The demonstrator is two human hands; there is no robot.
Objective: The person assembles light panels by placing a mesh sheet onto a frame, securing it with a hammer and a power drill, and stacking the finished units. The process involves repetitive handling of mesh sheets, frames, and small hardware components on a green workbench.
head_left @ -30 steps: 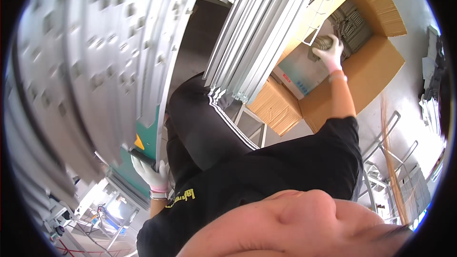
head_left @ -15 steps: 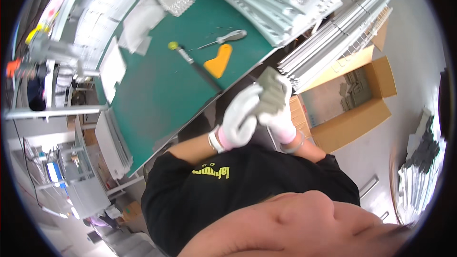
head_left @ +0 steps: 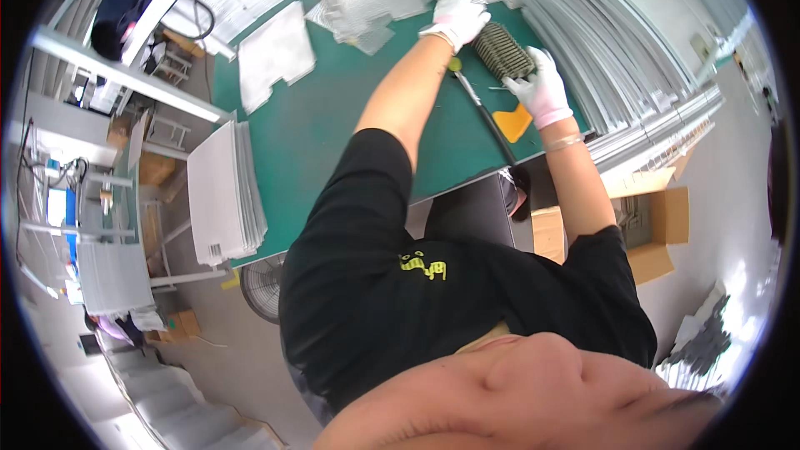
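A dark grey-green block with close ridges (head_left: 502, 52), perhaps a stack of thin pieces, rests at the far right of the green tabletop (head_left: 308, 142). My right hand (head_left: 542, 92), in a white glove, grips its near end, thumb on one side and fingers on the other. At its far end is my left hand (head_left: 458, 21), also gloved, fingers loosely extended; whether they touch the block I cannot tell. Just nearer lie a yellow scraper (head_left: 513, 123) and a dark-handled tool with a yellow-green tip (head_left: 479, 104). A screwdriver is mostly hidden by the block.
Long pale ribbed panels (head_left: 583, 42) are piled along the right side. Clear plastic sheets (head_left: 279, 50) lie toward the back. A stack of white sheets (head_left: 221, 192) stands at the left edge. On the floor at right is an open cardboard box (head_left: 667, 233).
Both hands have moved from beside my body, off the table's near edge, to the far right of the tabletop. The ridged block has gone with them and now rests on the table.
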